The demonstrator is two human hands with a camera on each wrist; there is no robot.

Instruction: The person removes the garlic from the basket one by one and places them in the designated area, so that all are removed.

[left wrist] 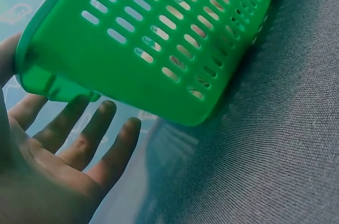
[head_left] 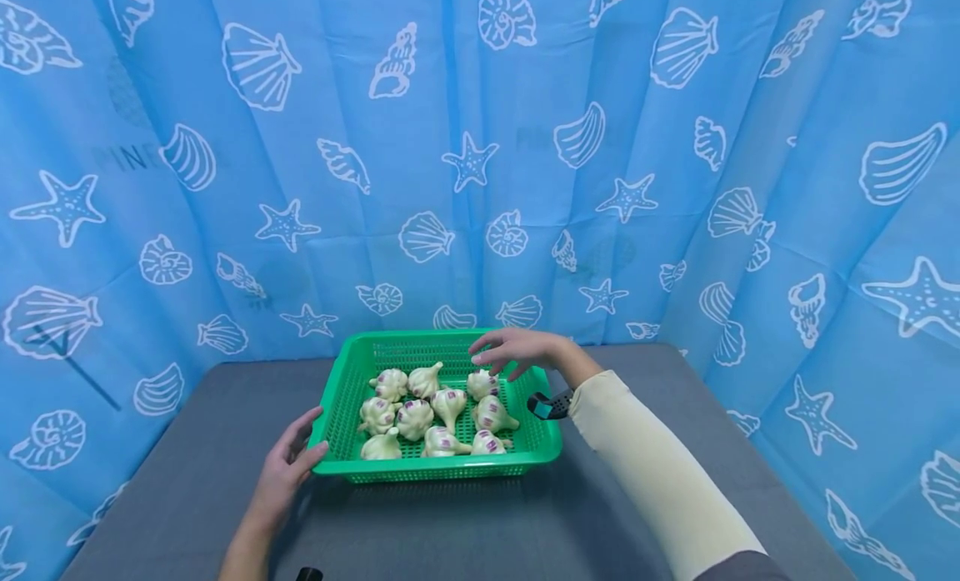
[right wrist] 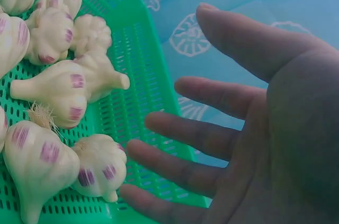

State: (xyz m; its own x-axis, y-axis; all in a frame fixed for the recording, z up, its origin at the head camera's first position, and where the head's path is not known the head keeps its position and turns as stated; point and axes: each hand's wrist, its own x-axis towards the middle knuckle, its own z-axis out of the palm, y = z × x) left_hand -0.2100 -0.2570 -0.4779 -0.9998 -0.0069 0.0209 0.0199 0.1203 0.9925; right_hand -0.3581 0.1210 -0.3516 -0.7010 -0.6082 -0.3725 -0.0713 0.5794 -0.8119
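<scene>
A green plastic basket (head_left: 450, 464) holds several garlic bulbs (head_left: 415, 419) with purple marks, spread over its slotted bottom. At its left end is my left hand (head_left: 281, 464), the thumb at the rim and the other fingers (left wrist: 87, 144) spread, mostly straight, beside the outer wall. My right hand (head_left: 521, 348) hovers over the back right part of the basket, close above a garlic bulb (head_left: 482, 384). In the right wrist view its fingers (right wrist: 190, 131) are spread apart and hold nothing. One garlic bulb (right wrist: 100, 166) lies just beyond the fingertips.
The basket stands on a grey cloth-covered table (head_left: 450, 531). Behind and at both sides hangs a blue curtain (head_left: 465, 256) printed with white shells and starfish. A black band (head_left: 550, 405) sits at my right wrist, beside the basket's right rim.
</scene>
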